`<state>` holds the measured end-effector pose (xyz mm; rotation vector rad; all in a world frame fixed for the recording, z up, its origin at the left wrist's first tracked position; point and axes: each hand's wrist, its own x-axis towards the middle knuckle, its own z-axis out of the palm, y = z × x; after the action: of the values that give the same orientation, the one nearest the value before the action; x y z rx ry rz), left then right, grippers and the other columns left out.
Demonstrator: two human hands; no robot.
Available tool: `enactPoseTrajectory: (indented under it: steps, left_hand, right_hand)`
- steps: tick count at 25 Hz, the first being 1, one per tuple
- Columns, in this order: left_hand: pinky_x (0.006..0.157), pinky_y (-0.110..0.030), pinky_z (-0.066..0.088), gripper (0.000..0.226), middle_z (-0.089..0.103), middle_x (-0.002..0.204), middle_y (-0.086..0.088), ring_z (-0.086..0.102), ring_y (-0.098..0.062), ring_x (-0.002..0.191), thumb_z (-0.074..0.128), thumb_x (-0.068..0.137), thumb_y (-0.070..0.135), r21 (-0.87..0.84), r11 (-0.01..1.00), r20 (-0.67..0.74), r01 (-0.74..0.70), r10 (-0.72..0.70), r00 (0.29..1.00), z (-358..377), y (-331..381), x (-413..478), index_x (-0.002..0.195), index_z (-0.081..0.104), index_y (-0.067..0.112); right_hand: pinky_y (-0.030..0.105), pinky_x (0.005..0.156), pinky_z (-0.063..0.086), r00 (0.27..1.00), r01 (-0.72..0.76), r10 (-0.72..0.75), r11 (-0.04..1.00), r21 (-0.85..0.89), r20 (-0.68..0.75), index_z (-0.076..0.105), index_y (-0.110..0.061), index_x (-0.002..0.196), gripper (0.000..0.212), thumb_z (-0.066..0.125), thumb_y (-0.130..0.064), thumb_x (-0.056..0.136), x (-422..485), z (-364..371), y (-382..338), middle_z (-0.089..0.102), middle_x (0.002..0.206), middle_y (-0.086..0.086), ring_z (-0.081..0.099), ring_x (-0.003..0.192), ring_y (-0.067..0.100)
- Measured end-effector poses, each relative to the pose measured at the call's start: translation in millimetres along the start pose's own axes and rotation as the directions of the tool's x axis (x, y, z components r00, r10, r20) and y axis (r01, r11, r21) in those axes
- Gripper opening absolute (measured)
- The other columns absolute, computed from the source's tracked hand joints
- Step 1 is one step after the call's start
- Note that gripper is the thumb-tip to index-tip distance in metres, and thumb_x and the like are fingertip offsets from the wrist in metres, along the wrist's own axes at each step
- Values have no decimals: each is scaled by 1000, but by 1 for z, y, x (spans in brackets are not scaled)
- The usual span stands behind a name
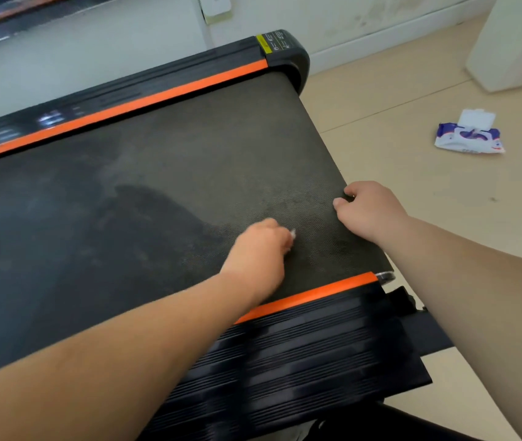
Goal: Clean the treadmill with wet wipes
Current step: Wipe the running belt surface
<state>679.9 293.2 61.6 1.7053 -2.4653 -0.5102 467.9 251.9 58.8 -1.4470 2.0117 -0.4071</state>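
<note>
Treadmill belt fills my view, dusty grey with a darker patch at mid-surface. My left hand clenches a wipe against it, and my right hand grips the belt's end edge. A wipes pack lies open on the beige floor, near a white wall.

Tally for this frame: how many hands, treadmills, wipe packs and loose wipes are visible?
hands: 2 (left hand, right hand)
treadmill: 1
wipe pack: 1
loose wipe, mostly hidden in the left hand's grip: 1
Total: 5
</note>
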Motion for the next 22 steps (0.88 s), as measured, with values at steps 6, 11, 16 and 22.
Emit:
enactPoseTrajectory:
  steps: [6,11,16,22]
  left_hand:
    - [82,-36,48,14,62,102,-11,60,-33,98,56,96,13,1,934,-169,358,-352,921,-22,-70,10,98,69,10]
    - [83,-35,50,16,65,98,-4,61,-27,93,58,98,24,-138,980,-24,145,-150,988,-13,-16,5,94,71,17]
    - [86,-37,55,14,69,105,-6,64,-29,99,60,92,13,-219,887,-119,407,-439,891,-20,-20,67,96,73,18]
    - [80,-37,48,11,54,101,-7,57,-31,100,60,93,11,-18,999,33,-34,34,999,-2,34,82,102,67,12]
  right_hand:
    - [37,100,45,1000,-3,4,999,-40,11,62,-6,132,43,58,-35,100,4,2,-12,63,133,16,57,124,37]
    - [41,100,45,1000,19,-20,999,-49,-12,59,-10,134,42,56,-34,100,6,8,-24,58,138,13,55,126,36]
    - [36,87,46,998,-9,8,1000,-17,-55,66,-12,123,32,54,-31,101,15,9,-23,64,125,12,59,116,35]
    - [32,66,37,988,-96,113,984,153,-109,65,-2,86,23,51,-16,99,31,5,-29,61,85,15,55,86,35]
